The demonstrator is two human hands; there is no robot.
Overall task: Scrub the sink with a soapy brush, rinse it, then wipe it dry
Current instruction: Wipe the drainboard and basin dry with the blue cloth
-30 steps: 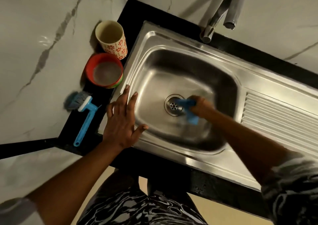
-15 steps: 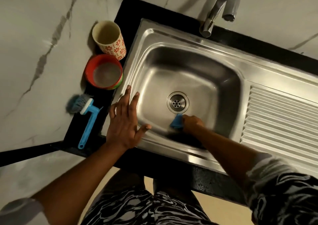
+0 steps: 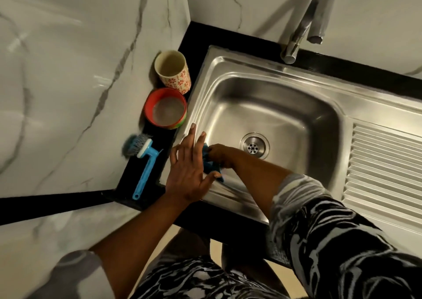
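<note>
The stainless steel sink point(image 3: 230, 63) fills the middle of the view, its round drain point(image 3: 254, 146) in the basin floor. My right hand point(image 3: 220, 155) grips a blue cloth point(image 3: 210, 166) against the basin's near-left inner wall. My left hand point(image 3: 188, 173) rests flat, fingers spread, on the sink's left rim, partly covering the cloth. A blue-handled brush point(image 3: 146, 161) lies on the black counter left of the sink, bristles pointing away from me.
A floral cup point(image 3: 173, 72) and a red bowl point(image 3: 165, 109) stand on the counter strip beside the sink's left edge. The chrome tap point(image 3: 303, 24) arches over the back rim. A ribbed drainboard point(image 3: 386, 168) lies to the right. Marble walls close the left and back.
My right hand has swept the blue cloth from beside the drain across to the basin's near-left wall, close under my left hand. My left hand stays on the rim.
</note>
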